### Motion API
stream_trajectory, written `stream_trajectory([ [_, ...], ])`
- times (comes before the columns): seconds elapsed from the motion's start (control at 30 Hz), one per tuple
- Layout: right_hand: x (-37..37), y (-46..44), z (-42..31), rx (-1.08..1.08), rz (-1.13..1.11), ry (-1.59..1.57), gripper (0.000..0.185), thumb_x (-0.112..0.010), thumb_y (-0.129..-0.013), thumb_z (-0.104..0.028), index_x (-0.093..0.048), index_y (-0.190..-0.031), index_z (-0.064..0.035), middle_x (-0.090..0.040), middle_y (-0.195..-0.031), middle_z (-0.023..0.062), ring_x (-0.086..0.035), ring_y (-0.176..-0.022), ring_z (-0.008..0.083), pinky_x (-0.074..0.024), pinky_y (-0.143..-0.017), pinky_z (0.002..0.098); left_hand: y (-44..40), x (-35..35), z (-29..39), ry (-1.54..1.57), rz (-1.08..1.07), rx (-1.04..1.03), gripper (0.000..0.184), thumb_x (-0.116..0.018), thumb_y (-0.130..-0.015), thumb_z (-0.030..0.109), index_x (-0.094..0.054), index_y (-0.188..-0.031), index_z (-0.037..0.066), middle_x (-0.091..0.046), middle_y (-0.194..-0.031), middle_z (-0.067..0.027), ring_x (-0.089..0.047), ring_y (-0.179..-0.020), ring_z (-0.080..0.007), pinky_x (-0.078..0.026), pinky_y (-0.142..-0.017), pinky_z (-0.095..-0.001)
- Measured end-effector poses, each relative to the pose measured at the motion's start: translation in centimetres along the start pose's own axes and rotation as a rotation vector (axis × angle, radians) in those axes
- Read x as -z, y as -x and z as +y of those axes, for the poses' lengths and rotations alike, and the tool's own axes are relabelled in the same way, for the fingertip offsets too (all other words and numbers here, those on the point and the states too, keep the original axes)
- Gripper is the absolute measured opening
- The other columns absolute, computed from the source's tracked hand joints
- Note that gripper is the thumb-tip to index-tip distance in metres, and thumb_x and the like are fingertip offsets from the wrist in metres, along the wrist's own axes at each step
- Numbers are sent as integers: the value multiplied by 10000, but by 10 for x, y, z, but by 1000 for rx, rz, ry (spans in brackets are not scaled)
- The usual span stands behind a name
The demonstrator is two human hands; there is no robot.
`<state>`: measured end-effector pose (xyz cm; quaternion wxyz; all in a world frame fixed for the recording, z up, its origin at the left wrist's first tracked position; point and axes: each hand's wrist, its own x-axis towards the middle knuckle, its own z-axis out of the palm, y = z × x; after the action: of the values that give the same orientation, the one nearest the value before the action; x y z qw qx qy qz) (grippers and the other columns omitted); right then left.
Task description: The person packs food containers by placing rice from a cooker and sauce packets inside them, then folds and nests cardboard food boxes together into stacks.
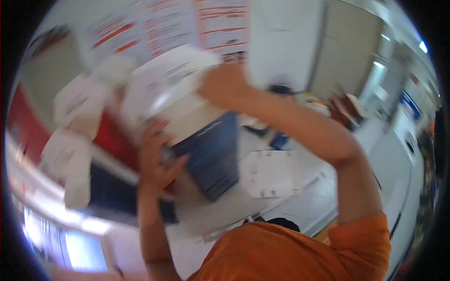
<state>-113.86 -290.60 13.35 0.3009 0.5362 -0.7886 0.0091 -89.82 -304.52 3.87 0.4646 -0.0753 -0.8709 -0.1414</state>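
Observation:
A dark blue box with a raised white lid stands tilted in front of me. At its left side is my left hand, fingers spread, the thumb towards the blue face; motion blur hides exactly where it touches. My right hand is closed at the right edge of the lid, its fingertips hidden. Left of this box are another dark blue box and a red box, both with pale flaps standing up.
White printed sheets lie on the table to the right of the box. Small dark blue items are behind them. Posters with orange bands hang on the wall. A brown object sits at the far right of the table.

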Motion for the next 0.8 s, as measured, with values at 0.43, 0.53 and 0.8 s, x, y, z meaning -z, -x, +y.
stream_trajectory([
  [0.43, -53, -27, 41, 116, 177, -1195, 491, -709, -947, -449, -724, -1219, -41, -683, -1227, 225, -638, -1191, 397, -506, -997, 443, -17, -11, 25, 24, -19, -129, 564, -792, -959, 360, -608, -1338, -14, -578, -1444, -262, -559, -1312, -469, -488, -1055, -579],
  [0.53, -146, 12, 82, -457, 1002, -1012, 359, -765, -874, -304, -692, -1096, -32, -667, -1131, 217, -643, -1102, 372, -490, -942, 509, -22, -9, 31, -81, -8, -175, 580, -780, -962, 399, -613, -1332, -15, -576, -1445, -262, -529, -1345, -466, -439, -1094, -596],
  [0.8, -412, 246, 135, -1452, -411, -371, 1209, -865, -712, -641, -244, -1672, -247, -181, -1704, 254, -204, -1525, 583, -274, -1118, 806, -1, -10, 8, -292, -34, -106, 627, -616, -1029, 531, -520, -1410, 42, -517, -1545, -214, -356, -1520, -454, -266, -1245, -625],
])
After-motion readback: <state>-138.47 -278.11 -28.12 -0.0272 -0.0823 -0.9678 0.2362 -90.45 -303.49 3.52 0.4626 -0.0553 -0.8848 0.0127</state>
